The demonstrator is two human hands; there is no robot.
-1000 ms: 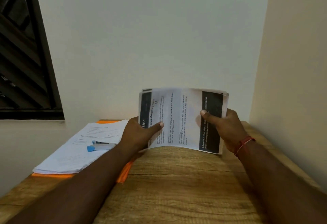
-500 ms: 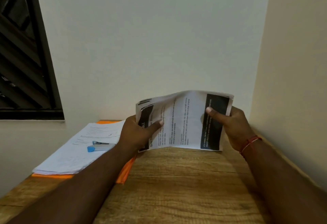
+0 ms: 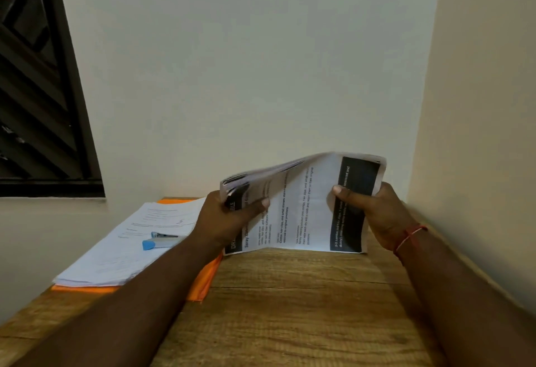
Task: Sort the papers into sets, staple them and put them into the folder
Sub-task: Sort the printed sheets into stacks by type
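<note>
The pale wall [image 3: 246,62] fills most of your view, meeting a second wall on your right, and the dark slatted window [image 3: 37,91] sits in the upper left corner. Below them the wooden worktop [image 3: 290,308] runs from you to the wall, and your 2 forearms reach out over it. On its left side lies a loose pile of papers [image 3: 124,250], flat and slightly fanned, resting on the orange folder [image 3: 203,282], whose edge shows beneath the pile at the near and right sides. Further right, near the wall, you hold a set of papers [image 3: 304,215] upright between both hands, its lower edge down at the worktop surface, though you cannot tell whether it touches. The front sheet carries sideways print with a dark band at each end, and the sheets bow upward and splay apart at the top left corner. Your left hand [image 3: 229,221] grips the left end, thumb laid across the front page and fingers behind. Your right hand [image 3: 374,210] grips the right end, thumb pressed on the dark band and fingers curled behind. A stapler [image 3: 159,240] with a blue end lies on top of the pile, just beside your left wrist. A red thread [image 3: 409,237] circles your right wrist
</note>
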